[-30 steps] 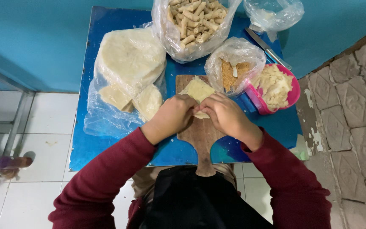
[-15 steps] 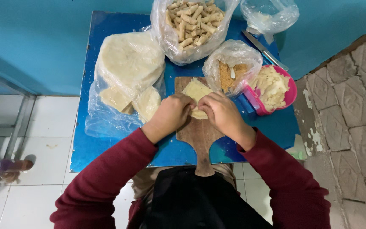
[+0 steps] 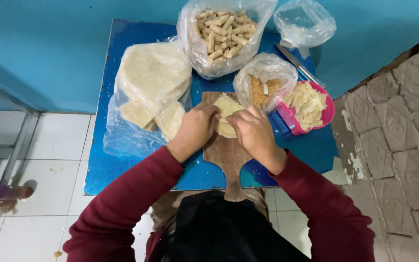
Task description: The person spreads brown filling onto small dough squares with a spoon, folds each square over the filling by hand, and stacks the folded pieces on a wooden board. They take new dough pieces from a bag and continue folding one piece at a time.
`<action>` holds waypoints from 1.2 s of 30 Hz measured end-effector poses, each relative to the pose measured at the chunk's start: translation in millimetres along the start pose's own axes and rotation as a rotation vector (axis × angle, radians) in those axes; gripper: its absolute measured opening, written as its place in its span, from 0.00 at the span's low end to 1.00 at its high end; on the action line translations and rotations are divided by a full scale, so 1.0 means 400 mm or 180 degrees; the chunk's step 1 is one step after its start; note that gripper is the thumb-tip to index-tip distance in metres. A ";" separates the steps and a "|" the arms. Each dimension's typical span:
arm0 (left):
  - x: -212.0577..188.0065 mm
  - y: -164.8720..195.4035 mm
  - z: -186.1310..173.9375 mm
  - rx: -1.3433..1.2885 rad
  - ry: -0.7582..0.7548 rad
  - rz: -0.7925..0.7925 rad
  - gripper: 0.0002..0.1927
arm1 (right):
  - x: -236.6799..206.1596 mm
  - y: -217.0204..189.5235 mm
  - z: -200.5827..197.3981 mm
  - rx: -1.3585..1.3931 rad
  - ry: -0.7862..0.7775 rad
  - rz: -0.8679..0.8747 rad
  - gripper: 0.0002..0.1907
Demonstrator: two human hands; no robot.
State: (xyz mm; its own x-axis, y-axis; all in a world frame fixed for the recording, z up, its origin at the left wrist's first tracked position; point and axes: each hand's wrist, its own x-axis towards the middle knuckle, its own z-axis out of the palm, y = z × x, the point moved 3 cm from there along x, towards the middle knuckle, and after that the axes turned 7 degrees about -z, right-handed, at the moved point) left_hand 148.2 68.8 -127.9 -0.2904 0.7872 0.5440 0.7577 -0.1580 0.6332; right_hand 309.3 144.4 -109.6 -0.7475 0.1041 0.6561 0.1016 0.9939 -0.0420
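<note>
Worn wooden board (image 3: 229,150), glossy plastic bags (image 3: 219,63)

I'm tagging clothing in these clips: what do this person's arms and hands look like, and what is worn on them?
Both arms are covered by long dark red sleeves reaching to the wrists. The left hand and right hand are bare: no gloves, and no rings or watch that I can make out.

A makeshift home food-prep corner: a small blue table (image 3: 122,165) pushed against a teal wall (image 3: 49,53), white floor tiles (image 3: 49,140), a wooden cutting board (image 3: 226,155), plastic bags of rolled snacks (image 3: 224,34) and dough wrappers (image 3: 153,77).
</note>
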 end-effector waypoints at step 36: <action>0.038 0.074 -0.544 0.0304 -0.0037 -0.0268 0.07 | 0.543 -0.124 -0.293 -0.0856 -0.0983 0.0325 0.21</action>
State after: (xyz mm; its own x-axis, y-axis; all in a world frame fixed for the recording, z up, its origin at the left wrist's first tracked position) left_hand 39.2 -53.7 18.8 -0.3488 0.8023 0.4843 0.7834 -0.0340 0.6206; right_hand 218.9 113.4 123.4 -0.8822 0.2479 0.4004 0.3225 0.9376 0.1300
